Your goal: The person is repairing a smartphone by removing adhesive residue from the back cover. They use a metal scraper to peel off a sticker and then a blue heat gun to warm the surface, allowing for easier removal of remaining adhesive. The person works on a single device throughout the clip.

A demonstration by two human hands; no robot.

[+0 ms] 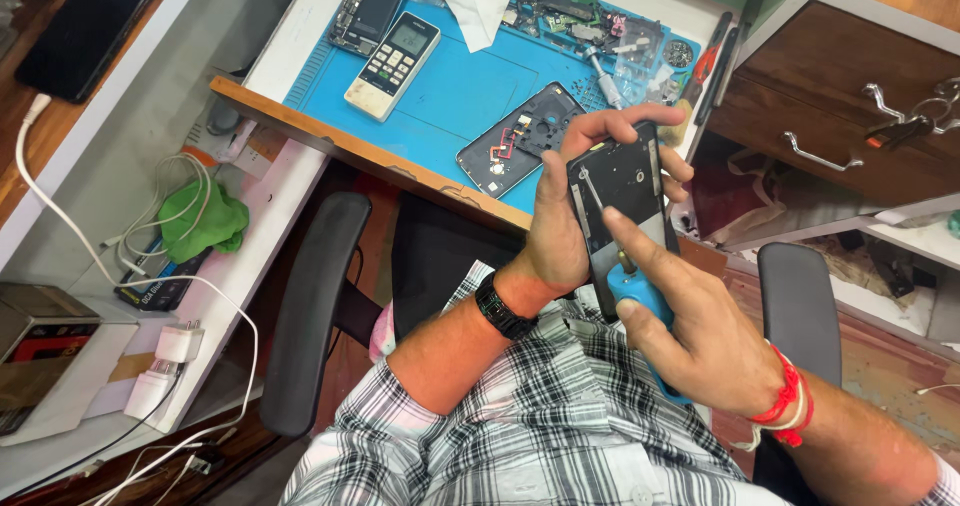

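Note:
My left hand (pixel 565 216) grips an opened black phone body (pixel 625 191), held upright above my lap, fingers wrapped over its top edge. My right hand (pixel 690 326) holds a blue-handled screwdriver (pixel 635 296), its thin metal shaft angled up into the phone's interior, my index finger stretched along the phone. A black watch sits on my left wrist, a red thread band on my right. Just beyond the phone, a detached back cover with small parts (pixel 515 141) lies on the blue work mat (pixel 450 91).
On the mat lie a white remote-like device (pixel 393 64), a white cloth (pixel 482 4), another opened phone (pixel 372 6) and several small tools and parts (pixel 610 41). Wooden drawers with keys (pixel 860 116) stand right. Chargers, cables and a green cloth (pixel 200 221) are left. Chair armrests flank me.

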